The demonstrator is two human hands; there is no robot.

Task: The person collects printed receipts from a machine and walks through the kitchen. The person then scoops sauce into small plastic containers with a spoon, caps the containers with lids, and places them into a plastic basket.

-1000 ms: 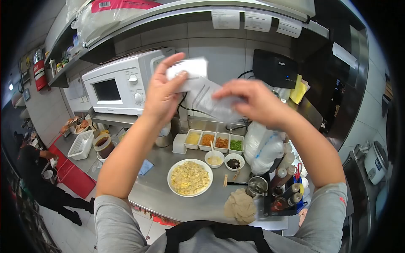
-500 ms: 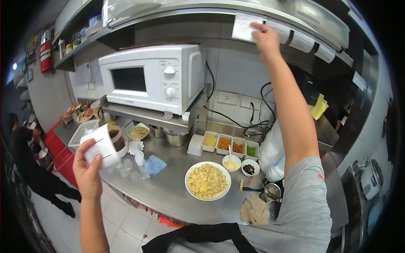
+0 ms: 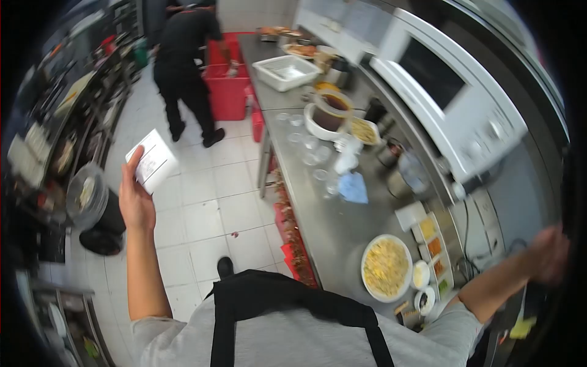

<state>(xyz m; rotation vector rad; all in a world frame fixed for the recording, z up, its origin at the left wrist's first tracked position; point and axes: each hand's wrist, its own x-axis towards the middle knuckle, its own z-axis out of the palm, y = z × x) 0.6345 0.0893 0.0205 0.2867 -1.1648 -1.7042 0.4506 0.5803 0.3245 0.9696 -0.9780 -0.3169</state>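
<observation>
Printed white order slips (image 3: 153, 160) are pinched in my left hand (image 3: 137, 199), held out over the tiled floor at the left. Far to the right, my right hand (image 3: 548, 254) is raised near the wall below the microwave (image 3: 452, 92). Motion blur smears its fingers, so I cannot make out whether they hold anything. Below that arm, a white bowl of yellow fried rice (image 3: 386, 269) stands on the steel counter (image 3: 333, 257). Beside the rice are small tubs of chopped toppings (image 3: 434, 247) and a little bowl of dark food (image 3: 424, 300).
Along the counter stand a blue cloth (image 3: 353, 187), several clear cups (image 3: 310, 144), a tub of brown liquid (image 3: 331, 113) and a white basket (image 3: 285, 71). A person in black (image 3: 186, 67) bends by a red bin (image 3: 227, 92). Cooking equipment lines the left side.
My view has swung left toward the aisle and the other person. My right hand has come away from the slips on the shelf rail. The left hand still holds its slips.
</observation>
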